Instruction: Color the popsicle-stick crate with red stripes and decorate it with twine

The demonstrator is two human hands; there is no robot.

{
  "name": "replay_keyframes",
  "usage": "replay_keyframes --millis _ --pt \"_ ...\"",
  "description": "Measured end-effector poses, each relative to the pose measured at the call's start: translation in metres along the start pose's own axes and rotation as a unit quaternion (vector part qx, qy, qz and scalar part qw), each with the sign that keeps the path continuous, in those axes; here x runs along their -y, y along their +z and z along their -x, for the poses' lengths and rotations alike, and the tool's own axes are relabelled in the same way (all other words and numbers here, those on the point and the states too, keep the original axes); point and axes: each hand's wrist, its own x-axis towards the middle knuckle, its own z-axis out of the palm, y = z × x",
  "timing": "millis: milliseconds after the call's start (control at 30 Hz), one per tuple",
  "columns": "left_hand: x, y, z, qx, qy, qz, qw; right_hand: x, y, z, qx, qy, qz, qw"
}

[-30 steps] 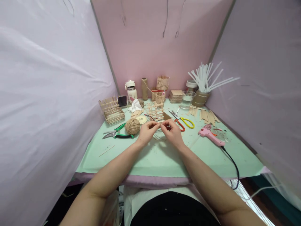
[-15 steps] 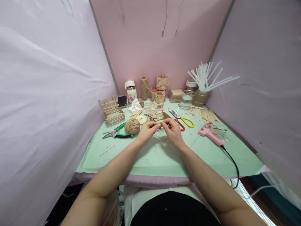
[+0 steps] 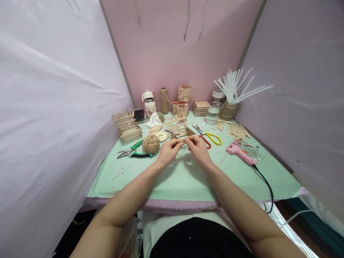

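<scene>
At the middle of the green table, my left hand and my right hand meet with fingertips pinched together. Between them is something small and tan, too small to make out. Thin cord loops on the table just below the fingers. Behind the hands sits a small wooden stick frame, partly hidden by them. A ball of twine lies left of my left hand. Yellow-handled scissors and a red-handled tool lie right of my right hand.
Green-handled pruners and a stick basket are at left. A pink glue gun with a black cable lies at right, near loose wooden sticks. Behind stand a white-lidded jar, a clear water cup and a pot of white sticks.
The cord below my hands has shifted slightly, and the small piece at the fingertips shows a little more. Both hands keep nearly the same place and pinch.
</scene>
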Motion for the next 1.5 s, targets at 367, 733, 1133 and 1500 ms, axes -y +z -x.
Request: replay_keyframes --millis 367,733,1133,1500 --pt "0.006 -0.009 -0.004 0.045 -0.062 0.137 0.988 0.003 -0.008 -0.002 0.056 -0.107 0.053 0.991" --pt "0.003 -0.013 -0.006 0.047 -0.046 0.034 0.997 0.004 -0.008 -0.003 0.102 -0.046 0.093 0.989" --pt "-0.009 -0.05 -0.016 0.085 -0.074 -0.043 0.993 0.007 -0.011 -0.004 -0.01 0.012 0.051 0.999" --pt "-0.012 -0.075 -0.082 0.052 -0.217 0.087 0.971 0.021 0.0 -0.012 -0.077 -0.004 0.082 0.994"
